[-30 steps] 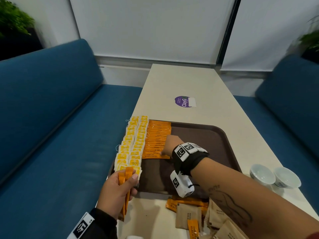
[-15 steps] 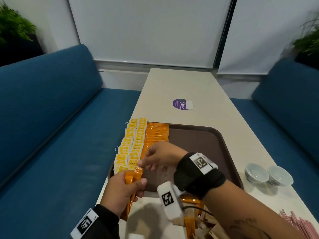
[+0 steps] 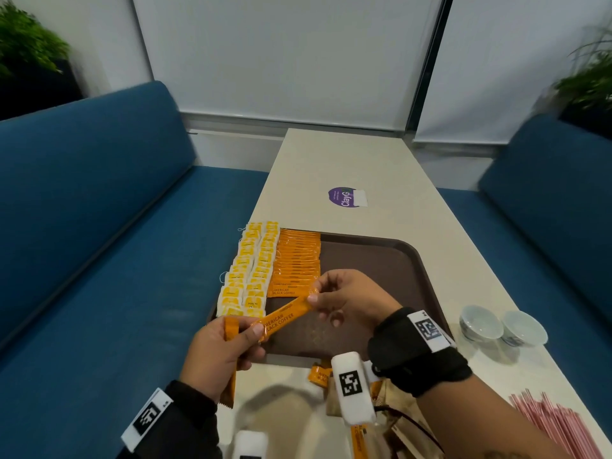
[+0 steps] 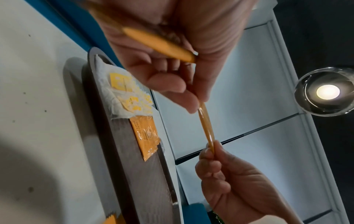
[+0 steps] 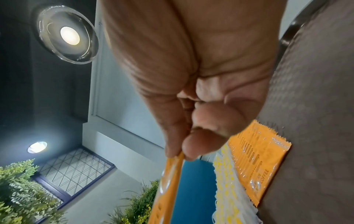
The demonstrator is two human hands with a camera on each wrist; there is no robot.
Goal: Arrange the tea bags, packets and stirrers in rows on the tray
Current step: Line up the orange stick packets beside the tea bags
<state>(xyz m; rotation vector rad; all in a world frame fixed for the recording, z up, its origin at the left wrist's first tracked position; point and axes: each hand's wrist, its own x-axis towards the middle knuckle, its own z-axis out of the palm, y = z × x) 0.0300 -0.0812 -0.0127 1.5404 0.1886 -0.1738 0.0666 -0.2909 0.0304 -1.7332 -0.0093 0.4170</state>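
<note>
A brown tray (image 3: 381, 270) carries two rows of yellow-and-white tea bags (image 3: 246, 273) along its left side. Beside them lies a row of orange coffee packets (image 3: 298, 260). My left hand (image 3: 258, 331) grips a few orange packets over the tray's near left corner, one (image 3: 230, 329) standing upright in the fist. My right hand (image 3: 313, 294) pinches the far end of another orange packet (image 3: 281, 318), which stretches between both hands. The left wrist view shows that packet (image 4: 205, 125) edge-on. In the right wrist view its end sits between thumb and finger, with the packet (image 5: 168, 189) hanging below.
Loose orange and brown packets (image 3: 394, 402) lie on the table in front of the tray. Pink stirrers (image 3: 556, 425) lie at the near right, and two small white cups (image 3: 480, 324) stand right of the tray. Blue sofas flank the table (image 3: 347, 160).
My right hand has drawn back from the packet row on the tray to the left hand. It now pinches one end of a packet held there and has drawn it out to the right.
</note>
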